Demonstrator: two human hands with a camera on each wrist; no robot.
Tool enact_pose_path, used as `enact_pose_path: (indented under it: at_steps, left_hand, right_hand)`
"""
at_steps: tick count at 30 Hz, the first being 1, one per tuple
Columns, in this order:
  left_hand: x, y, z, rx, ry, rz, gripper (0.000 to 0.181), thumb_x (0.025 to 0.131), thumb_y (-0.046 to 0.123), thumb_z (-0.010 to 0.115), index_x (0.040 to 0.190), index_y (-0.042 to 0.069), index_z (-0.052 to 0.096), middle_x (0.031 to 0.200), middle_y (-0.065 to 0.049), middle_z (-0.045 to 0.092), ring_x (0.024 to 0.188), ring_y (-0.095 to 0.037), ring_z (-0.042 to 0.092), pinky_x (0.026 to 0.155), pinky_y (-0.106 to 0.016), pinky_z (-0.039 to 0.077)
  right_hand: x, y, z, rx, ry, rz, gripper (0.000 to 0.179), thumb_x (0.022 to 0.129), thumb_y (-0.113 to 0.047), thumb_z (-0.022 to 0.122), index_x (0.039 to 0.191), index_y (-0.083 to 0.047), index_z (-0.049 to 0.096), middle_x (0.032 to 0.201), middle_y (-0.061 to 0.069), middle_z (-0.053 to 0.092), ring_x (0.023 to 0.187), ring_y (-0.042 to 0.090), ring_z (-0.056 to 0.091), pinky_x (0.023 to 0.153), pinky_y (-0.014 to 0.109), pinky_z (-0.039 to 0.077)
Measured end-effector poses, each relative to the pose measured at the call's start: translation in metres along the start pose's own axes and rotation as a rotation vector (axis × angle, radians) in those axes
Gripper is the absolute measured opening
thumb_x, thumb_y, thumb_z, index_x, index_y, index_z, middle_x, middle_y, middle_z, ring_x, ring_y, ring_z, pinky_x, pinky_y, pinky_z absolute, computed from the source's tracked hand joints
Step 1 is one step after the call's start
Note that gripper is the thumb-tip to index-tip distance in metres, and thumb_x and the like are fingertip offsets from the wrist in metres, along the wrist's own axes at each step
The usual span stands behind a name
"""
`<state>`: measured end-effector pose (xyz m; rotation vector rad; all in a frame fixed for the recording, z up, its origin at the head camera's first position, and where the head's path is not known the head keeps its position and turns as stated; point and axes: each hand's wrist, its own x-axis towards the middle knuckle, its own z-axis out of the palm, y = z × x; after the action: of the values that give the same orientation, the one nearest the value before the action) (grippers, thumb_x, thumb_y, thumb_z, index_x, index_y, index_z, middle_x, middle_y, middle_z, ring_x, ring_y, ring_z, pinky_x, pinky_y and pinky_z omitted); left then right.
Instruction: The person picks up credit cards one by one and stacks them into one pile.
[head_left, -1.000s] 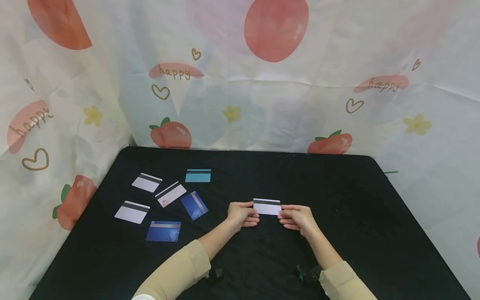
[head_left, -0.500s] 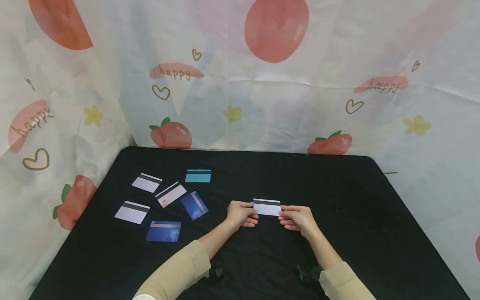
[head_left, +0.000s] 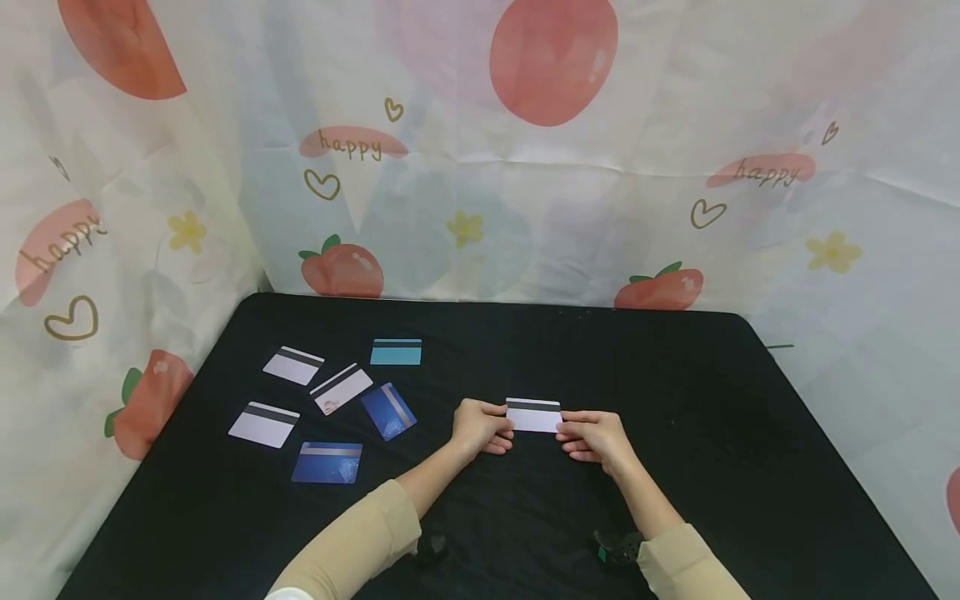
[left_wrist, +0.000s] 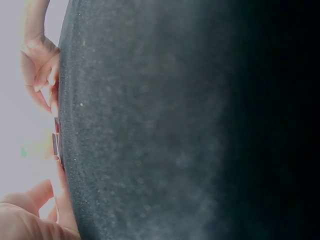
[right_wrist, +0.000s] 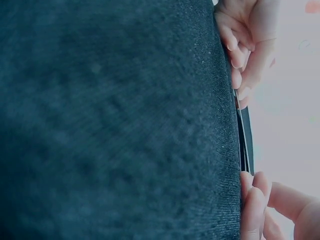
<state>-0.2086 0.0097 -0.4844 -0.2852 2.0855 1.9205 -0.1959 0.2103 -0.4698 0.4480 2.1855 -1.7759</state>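
Note:
A white magnetic-stripe card (head_left: 533,417) lies level between both hands at mid-table, its dark stripe along the far edge. My left hand (head_left: 477,427) pinches its left end between thumb and fingers. At the right end, my right hand (head_left: 600,437) pinches it the same way. Seen edge-on in the right wrist view, the card (right_wrist: 242,127) is just above the cloth, and more than one thin edge shows there; whether it is a stack I cannot tell. The left wrist view catches both hands at its left side, mostly overexposed.
Left of the hands, several cards lie flat and apart: white cards (head_left: 264,425), a tilted white one (head_left: 341,389), a light blue one (head_left: 396,352) and dark blue ones (head_left: 327,463). A black cloth (head_left: 675,392) covers the table. A printed curtain (head_left: 525,208) hangs behind.
The left hand's fingers have shifted slightly away from me along the card's end. A thin blue edge below the white card's near side has gone out of sight. The other cards stay put.

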Motion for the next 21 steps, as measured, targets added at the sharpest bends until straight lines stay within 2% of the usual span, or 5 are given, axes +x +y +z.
enact_pose_path:
  at_steps: [11, 18, 21]
  left_hand:
    - [-0.0004, -0.0014, 0.0008, 0.02, 0.013, 0.016, 0.024, 0.076, 0.0, 0.07, 0.1, 0.0, 0.07, 0.06, -0.01, 0.065, 0.043, -0.015, 0.061, 0.041, -0.028, 0.052]
    - [-0.0003, -0.0013, 0.0005, 0.017, 0.015, 0.016, 0.024, 0.076, 0.0, 0.07, 0.1, 0.0, 0.07, 0.061, -0.01, 0.065, 0.043, -0.015, 0.061, 0.041, -0.028, 0.052]
    - [-0.0006, -0.0009, 0.0001, 0.012, 0.016, 0.011, 0.024, 0.076, 0.0, 0.07, 0.1, 0.0, 0.07, 0.061, -0.011, 0.066, 0.043, -0.015, 0.061, 0.042, -0.028, 0.052]
  right_hand:
    - [-0.0002, -0.0004, 0.0005, -0.025, 0.011, -0.003, 0.039, 0.082, -0.008, 0.067, 0.116, 0.008, 0.058, 0.071, 0.007, 0.068, 0.048, 0.011, 0.061, 0.047, 0.022, 0.052]
    - [0.0014, 0.0017, 0.0011, -0.043, 0.037, -0.004, 0.037, 0.079, -0.005, 0.069, 0.113, 0.006, 0.06, 0.059, 0.006, 0.063, 0.045, 0.01, 0.059, 0.045, 0.021, 0.051]
    - [0.0016, 0.0027, 0.0013, -0.034, 0.043, -0.002, 0.036, 0.079, -0.005, 0.069, 0.113, 0.006, 0.061, 0.059, 0.006, 0.063, 0.045, 0.011, 0.06, 0.045, 0.022, 0.051]
